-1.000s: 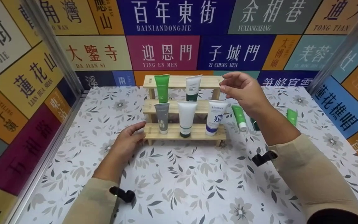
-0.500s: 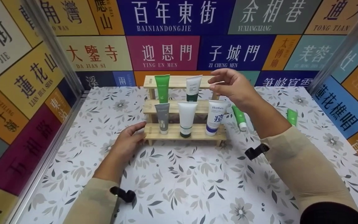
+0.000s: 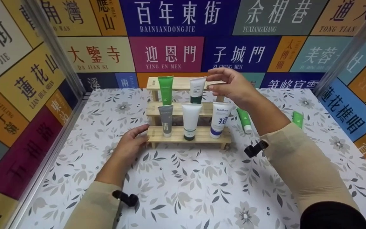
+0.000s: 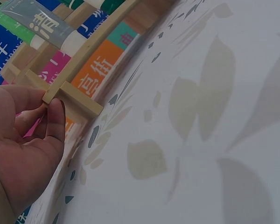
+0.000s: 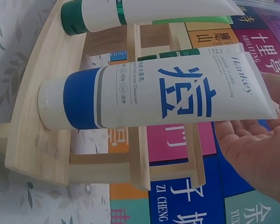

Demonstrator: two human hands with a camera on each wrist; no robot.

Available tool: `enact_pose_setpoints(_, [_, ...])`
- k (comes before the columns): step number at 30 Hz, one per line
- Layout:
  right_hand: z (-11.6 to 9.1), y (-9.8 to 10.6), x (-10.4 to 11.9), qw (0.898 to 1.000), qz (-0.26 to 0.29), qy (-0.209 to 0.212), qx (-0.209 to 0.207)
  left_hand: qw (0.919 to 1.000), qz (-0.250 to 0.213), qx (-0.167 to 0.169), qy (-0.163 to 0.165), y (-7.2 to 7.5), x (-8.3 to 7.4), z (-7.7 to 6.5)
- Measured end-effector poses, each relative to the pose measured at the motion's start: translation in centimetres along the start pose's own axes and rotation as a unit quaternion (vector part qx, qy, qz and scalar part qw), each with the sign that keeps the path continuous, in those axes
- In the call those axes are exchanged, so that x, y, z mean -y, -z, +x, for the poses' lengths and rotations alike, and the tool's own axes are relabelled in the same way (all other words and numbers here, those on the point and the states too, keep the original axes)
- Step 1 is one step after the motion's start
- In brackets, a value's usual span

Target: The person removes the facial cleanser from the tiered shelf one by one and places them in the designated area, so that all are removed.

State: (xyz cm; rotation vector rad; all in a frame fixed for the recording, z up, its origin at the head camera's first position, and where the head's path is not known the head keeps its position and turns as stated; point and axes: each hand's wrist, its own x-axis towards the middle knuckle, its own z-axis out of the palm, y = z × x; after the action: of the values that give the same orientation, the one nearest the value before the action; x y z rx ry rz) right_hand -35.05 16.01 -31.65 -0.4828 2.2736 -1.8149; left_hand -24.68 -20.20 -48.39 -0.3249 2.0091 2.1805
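Left edge of rack (image 3: 176, 109) is pinched by left hand (image 3: 132, 142), upper white tube (image 3: 197, 86) seemingly reached for by right hand (image 3: 233, 86), fingers apart, pinch needed.

Rack (image 3: 181, 83) on table (image 3: 157, 186); three tubes (image 3: 191, 121) on lowest step (image 3: 204, 136), two tubes (image 3: 166, 90) behind; loose tubes (image 3: 244, 120) 3 o'clock, left hand (image 3: 130, 143) 8, right hand (image 3: 233, 86) 2.

Multicoloured sign-printed walls (image 3: 167, 35); white leaf-patterned tabletop (image 3: 202, 184); metallic corner posts (image 3: 63, 51).
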Motion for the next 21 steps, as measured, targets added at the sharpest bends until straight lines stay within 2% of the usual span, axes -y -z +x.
enact_pose_setpoints(10, [0.41,-0.68,0.04,1.000,-0.019,-0.020,-0.004,1.0000,0.002,0.002,0.006,0.07,-0.02,0.23])
enact_pose_setpoints(16, [0.49,-0.80,-0.13,0.999,-0.027,-0.016,-0.034,1.0000,-0.001,0.003,0.003,0.17,-0.03,0.19])
enact_pose_setpoints(21, [0.36,-0.74,-0.50,0.998,-0.008,-0.012,-0.059,1.0000,0.000,0.001,0.000,0.17,0.08,0.23])
